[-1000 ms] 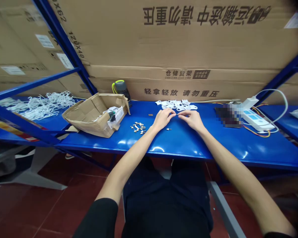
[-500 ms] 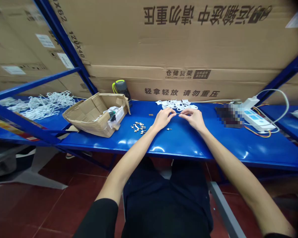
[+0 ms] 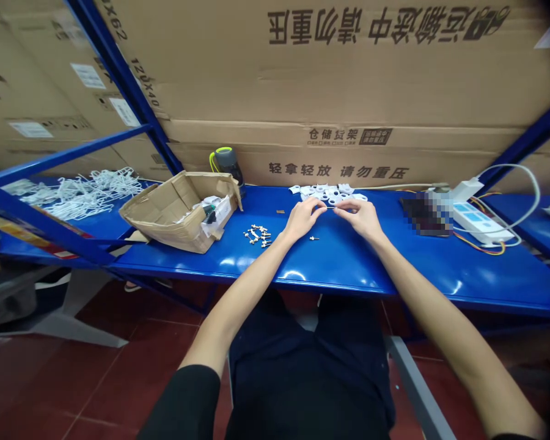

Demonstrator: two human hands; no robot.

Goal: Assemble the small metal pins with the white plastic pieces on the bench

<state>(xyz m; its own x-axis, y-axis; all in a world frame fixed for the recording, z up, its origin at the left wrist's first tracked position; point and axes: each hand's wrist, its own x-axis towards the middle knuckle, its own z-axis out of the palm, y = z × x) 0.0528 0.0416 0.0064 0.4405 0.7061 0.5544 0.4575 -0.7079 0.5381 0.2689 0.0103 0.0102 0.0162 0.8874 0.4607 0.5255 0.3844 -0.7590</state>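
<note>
Barely shifted, the left hand (image 3: 301,220) and right hand (image 3: 360,219) stay pinched on a tiny pin (image 3: 330,207), fingertips steadying it above the middle of the bench (image 3: 394,269); a loose pin (image 3: 311,238) lies just below.

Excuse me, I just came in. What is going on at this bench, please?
A person sits at a blue metal workbench. Their left hand and right hand hold a thin metal pin between the fingertips. A small loose metal pin lies just below the hands, and a group of small metal fittings lies to the left. White plastic parts sit beyond the hands, near a cardboard box.
</note>
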